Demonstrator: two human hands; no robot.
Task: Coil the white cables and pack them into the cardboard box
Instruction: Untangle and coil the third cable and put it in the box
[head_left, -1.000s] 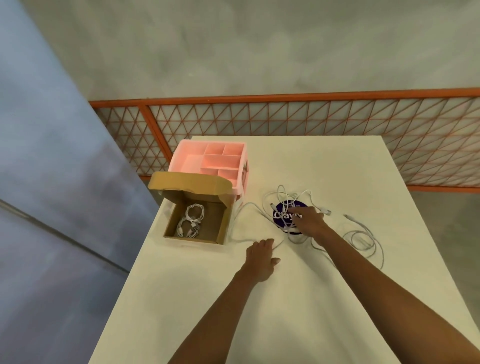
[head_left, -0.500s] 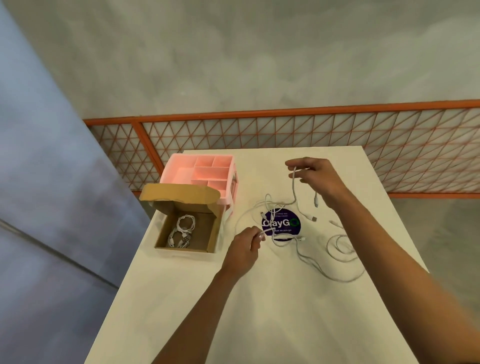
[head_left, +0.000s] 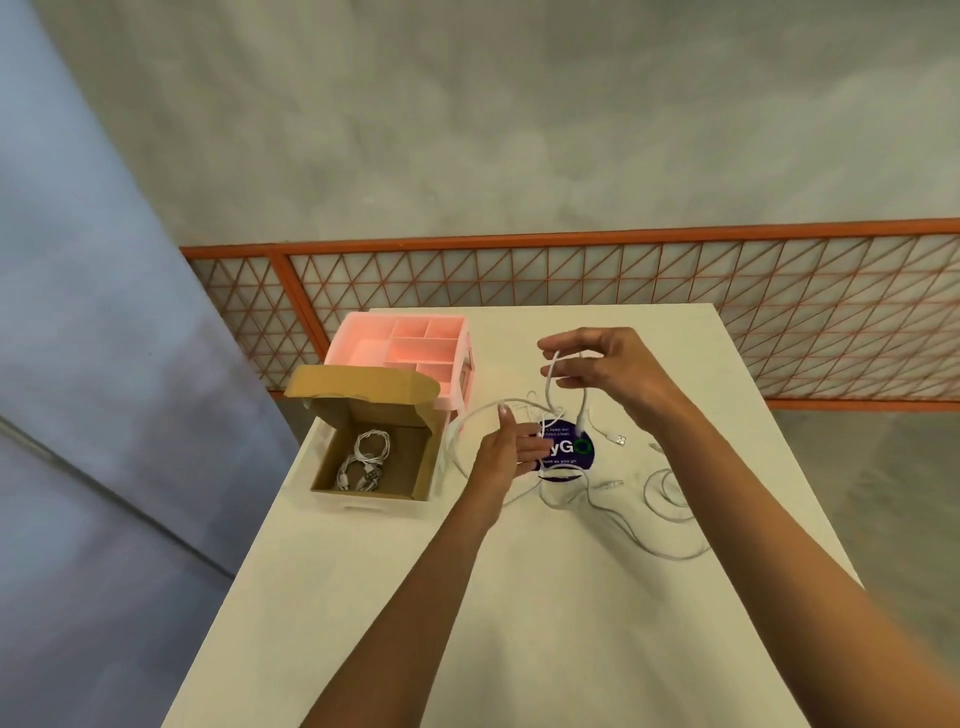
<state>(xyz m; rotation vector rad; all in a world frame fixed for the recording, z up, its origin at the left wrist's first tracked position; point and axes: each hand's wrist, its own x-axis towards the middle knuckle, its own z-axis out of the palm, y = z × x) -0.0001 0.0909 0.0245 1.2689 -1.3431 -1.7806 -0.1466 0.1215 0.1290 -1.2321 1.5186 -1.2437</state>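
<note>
Right hand (head_left: 608, 369): pinches a raised cable (head_left: 549, 382) loop.
Left hand (head_left: 506, 449): fingers straight, cable crosses my thumb.
Cable look: thin, white, tangled over table (head_left: 519, 597), near box (head_left: 371, 496).
Box: open, one coil (head_left: 366, 460) inside.

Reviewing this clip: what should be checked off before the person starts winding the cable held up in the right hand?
1. Right hand pinches the white cable: ok.
2. Left hand has hold of that cable: cannot tell; a strand passes its thumb.
3. Held cable free of the loose cables: not ok; it drops into the tangle over the purple sticker.
4. Cardboard box open: ok, lid up.
5. Room in the box: ok; coiled cables cover only part of its floor.
</note>
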